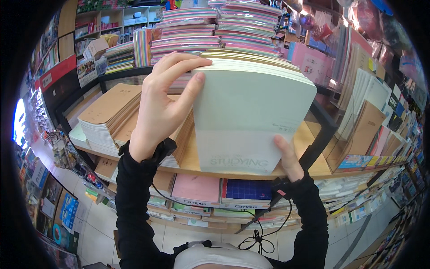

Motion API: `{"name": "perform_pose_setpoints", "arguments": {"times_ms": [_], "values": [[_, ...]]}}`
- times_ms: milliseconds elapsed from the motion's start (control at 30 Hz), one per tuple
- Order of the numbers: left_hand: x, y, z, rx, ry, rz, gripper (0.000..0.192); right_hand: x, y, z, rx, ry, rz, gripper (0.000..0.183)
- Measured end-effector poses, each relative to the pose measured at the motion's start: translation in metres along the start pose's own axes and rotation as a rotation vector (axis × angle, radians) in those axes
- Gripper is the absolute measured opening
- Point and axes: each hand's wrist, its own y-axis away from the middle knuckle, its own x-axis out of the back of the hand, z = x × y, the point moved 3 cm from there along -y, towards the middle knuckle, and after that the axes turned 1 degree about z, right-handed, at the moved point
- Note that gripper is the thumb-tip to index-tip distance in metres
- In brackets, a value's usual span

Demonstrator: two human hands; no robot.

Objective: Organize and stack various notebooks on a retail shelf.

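A stack of notebooks [248, 107] with a pale green front cover stands upright between my hands, above a wooden shelf. Brown-edged notebooks show at the back of the stack. My left hand [171, 87] grips its upper left corner, thumb on the front cover and fingers over the top edge. My right hand [287, 156] holds the lower right side, its thumb on the cover and the other fingers hidden behind. To the left, piles of brown kraft-cover notebooks [109, 104] lie on the shelf, partly covered by my left hand and wrist.
Tall stacks of plastic-wrapped coloured paper [188, 30] rise behind the shelf. A black metal frame bar [317, 138] slants close to my right hand. At right is a clear rack of notebooks [366, 127]. Pink and blue notebooks [196, 188] lie below; a black cable [258, 238] hangs near my body.
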Motion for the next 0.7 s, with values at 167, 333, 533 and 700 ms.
{"name": "perform_pose_setpoints", "arguments": {"times_ms": [167, 333, 533, 700], "values": [[-0.004, -0.002, -0.006, -0.068, -0.025, -0.069, 0.023, 0.001, 0.001, 0.001, -0.005, -0.008, -0.005, 0.072], [0.003, -0.024, -0.008, -0.13, -0.157, -0.219, 0.026, -0.001, -0.002, -0.001, -0.003, 0.013, 0.006, 0.071], [-0.016, -0.019, -0.009, -0.112, -0.064, -0.323, 0.034, 0.005, -0.002, -0.002, 0.023, -0.008, 0.026, 0.074], [-0.01, -0.07, -0.034, 0.07, -0.031, -0.603, 0.056, -0.005, -0.006, -0.003, 0.069, 0.019, 0.038, 0.073]]}}
